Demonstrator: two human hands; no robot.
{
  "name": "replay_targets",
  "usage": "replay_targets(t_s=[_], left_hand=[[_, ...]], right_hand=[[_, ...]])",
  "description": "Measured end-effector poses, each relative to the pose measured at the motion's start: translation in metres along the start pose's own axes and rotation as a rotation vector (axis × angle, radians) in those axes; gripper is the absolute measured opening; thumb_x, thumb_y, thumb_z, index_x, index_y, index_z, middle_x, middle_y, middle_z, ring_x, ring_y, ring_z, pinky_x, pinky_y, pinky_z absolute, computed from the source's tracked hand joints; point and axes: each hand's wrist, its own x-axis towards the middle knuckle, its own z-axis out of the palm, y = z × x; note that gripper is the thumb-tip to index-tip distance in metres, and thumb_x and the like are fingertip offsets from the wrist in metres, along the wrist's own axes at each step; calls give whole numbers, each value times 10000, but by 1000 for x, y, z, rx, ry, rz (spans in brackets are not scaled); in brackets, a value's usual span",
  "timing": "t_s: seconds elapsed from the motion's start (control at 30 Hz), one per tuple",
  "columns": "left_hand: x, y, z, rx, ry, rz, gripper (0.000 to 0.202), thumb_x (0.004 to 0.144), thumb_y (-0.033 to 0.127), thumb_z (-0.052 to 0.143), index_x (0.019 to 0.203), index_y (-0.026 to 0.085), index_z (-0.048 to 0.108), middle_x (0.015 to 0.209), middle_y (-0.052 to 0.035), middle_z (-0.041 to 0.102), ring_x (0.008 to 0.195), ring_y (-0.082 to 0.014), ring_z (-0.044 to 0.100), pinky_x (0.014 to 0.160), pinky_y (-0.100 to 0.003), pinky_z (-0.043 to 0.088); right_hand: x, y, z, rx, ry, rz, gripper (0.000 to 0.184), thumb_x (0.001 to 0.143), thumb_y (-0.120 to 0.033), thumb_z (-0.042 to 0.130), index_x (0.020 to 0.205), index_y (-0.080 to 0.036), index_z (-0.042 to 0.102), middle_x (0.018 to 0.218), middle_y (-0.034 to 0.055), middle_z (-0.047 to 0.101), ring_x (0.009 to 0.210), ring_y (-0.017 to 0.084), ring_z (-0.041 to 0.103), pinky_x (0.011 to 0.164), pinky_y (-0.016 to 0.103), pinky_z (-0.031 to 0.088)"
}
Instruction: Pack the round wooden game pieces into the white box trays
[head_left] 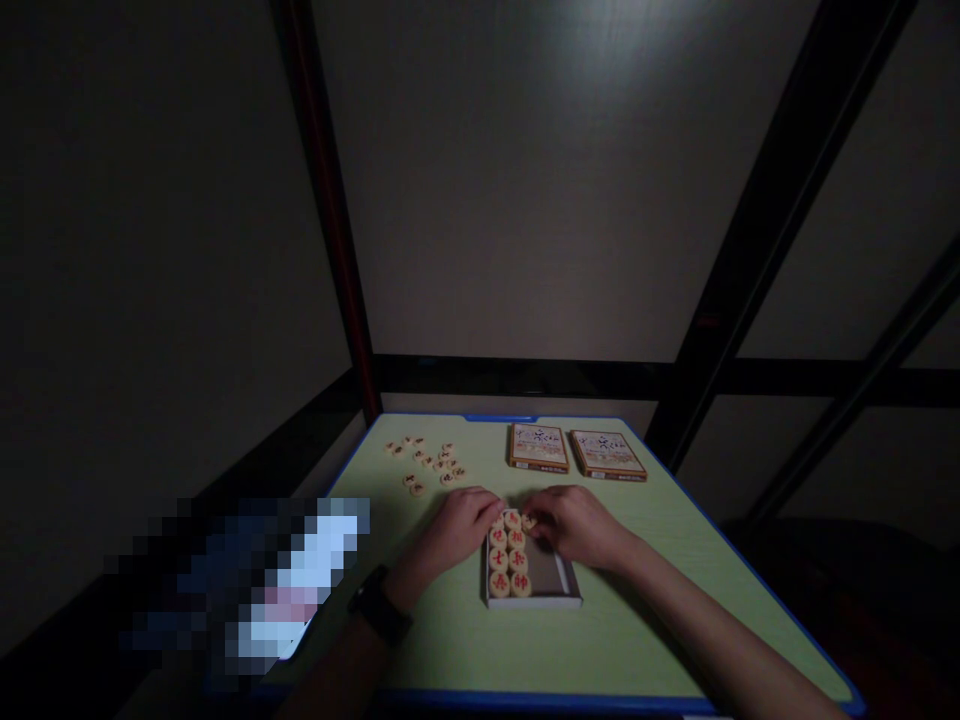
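Before me is a shallow open box [551, 602] whose left part holds two columns of round Chinese chess pieces [518, 562] with red characters. Its right part shows a bare bottom. At the box's far left corner, my left hand [471, 515] has its fingers closed together by a piece there. My right hand [574, 522] pinches a Chinese chess piece [528, 522] at the far end of the box, beside the top of the second column. A dark watch [380, 606] is on my left wrist.
Several loose chess pieces [427, 461] lie scattered at the table's far left. Two closed printed boxes [538, 447] lie side by side at the far right. A blurred-out bright screen [307, 590] stands by the left edge of the green table [637, 650], which has a blue rim.
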Motion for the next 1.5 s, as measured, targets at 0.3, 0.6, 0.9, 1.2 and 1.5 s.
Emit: replay_targets(t_s=[0.3, 0.6, 0.9, 1.2, 1.5], left_hand=[[-1, 3, -3, -10, -16, 13, 292, 957, 226, 485, 806, 164, 726, 823, -53, 724, 785, -162, 647, 743, -258, 470], [0, 5, -3, 0, 13, 33, 277, 949, 225, 484, 816, 180, 723, 832, -44, 727, 792, -160, 656, 761, -261, 495], [-5, -27, -43, 534, 262, -532, 240, 907, 330, 579, 1066, 169, 656, 1125, -131, 640, 1012, -258, 650, 839, -325, 511], [-14, -56, -56, 414, 30, -627, 319, 845, 400, 671, 1060, 176, 594, 1137, -99, 602, 1051, -228, 613, 903, -302, 476], [-8, -65, -45, 352, 55, -491, 192, 866, 241, 620, 1039, 161, 607, 1129, -101, 608, 1086, -212, 598, 952, -305, 451]], right_hand=[[1, -4, -1, -58, -35, 35, 175, 784, -203, 660, 957, -195, 689, 782, 33, 704, 719, 183, 604, 616, 273, 313], [1, -8, -3, -88, -52, 39, 167, 793, -215, 667, 958, -187, 668, 794, 47, 667, 751, 194, 581, 655, 278, 334], [-2, -8, -10, 51, 21, -31, 161, 786, -220, 594, 935, -186, 645, 711, 17, 621, 704, 186, 546, 670, 278, 355], [-4, -5, -15, 163, 100, -26, 208, 674, -162, 487, 830, -180, 623, 695, 21, 594, 663, 175, 525, 643, 275, 357], [2, 4, -12, 235, 96, -4, 198, 736, -132, 474, 814, -183, 649, 735, 31, 660, 692, 180, 594, 669, 275, 421]])
